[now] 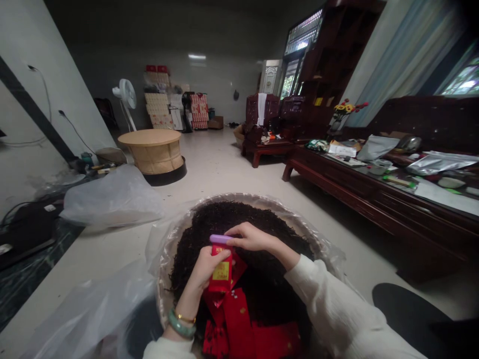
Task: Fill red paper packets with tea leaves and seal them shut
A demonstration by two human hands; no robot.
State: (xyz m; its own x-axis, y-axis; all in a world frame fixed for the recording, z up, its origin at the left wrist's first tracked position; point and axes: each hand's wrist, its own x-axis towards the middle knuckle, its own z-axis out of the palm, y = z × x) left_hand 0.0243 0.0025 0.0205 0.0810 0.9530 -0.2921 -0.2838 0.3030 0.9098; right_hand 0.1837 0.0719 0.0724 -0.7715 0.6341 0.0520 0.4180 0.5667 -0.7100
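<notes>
My left hand [206, 267] grips a small red packet [221, 274] with a yellow label, its thumb lying across the front. At the packet's top edge sits a purple bar [220, 239], which looks like a bag clip. My right hand [249, 236] pinches the right end of that bar between thumb and fingers. Both hands are above a large round basket [163, 299] lined with clear plastic. Dark, loose dried leaves, like tea [209, 214], fill it. Several more red packets [239, 319] lie on the leaves nearest me.
Clear plastic bags [112, 197] lie on the floor to the left. Beyond stands a round wooden-topped drum [149, 137] near a white fan [127, 93]. A long dark wooden table [359, 184] with pouches runs along the right. Stacked boxes [159, 107] stand at the back wall.
</notes>
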